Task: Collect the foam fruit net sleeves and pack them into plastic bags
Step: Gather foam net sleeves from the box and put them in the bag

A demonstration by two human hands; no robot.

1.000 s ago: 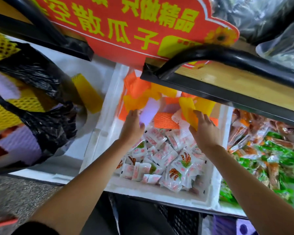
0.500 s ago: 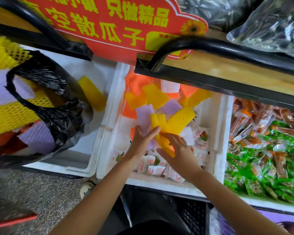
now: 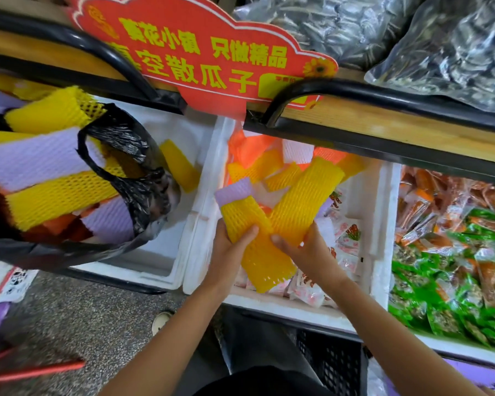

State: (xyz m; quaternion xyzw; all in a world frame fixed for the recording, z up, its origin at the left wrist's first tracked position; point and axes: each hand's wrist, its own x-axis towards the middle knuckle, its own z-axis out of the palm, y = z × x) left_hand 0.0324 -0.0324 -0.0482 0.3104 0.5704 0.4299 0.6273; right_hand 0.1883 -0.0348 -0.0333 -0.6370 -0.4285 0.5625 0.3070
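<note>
2 yellow foam net sleeves [image 3: 305, 198] are being held crossed in a V over the middle box [image 3: 379, 224], 1 of 2 white foam boxes being viewed from above. 1 lilac sleeve [image 3: 233, 192] is being carried behind the left yellow one. The left hand [image 3: 230, 252] is being closed round the left yellow sleeve, with the thumb pressed across the front of the mesh and the fingers hidden behind it. The right hand [image 3: 309, 252] is being curled round the lower end of the right yellow sleeve, with the thumb on the near face and the fingertips wrapped round its right edge. The crossing point is being pinned between the 2 thumbs. 1 black plastic bag [image 3: 143, 192], stuffed with yellow, lilac and orange sleeves, is being rested over the left box [image 3: 180, 252], just beside 1 loose yellow sleeve [image 3: 180, 167]. Further orange, yellow and white sleeves [image 3: 257, 164], too overlapped to be counted, are being left at the back of the middle box, above small snack packets [image 3: 347, 238].
</note>
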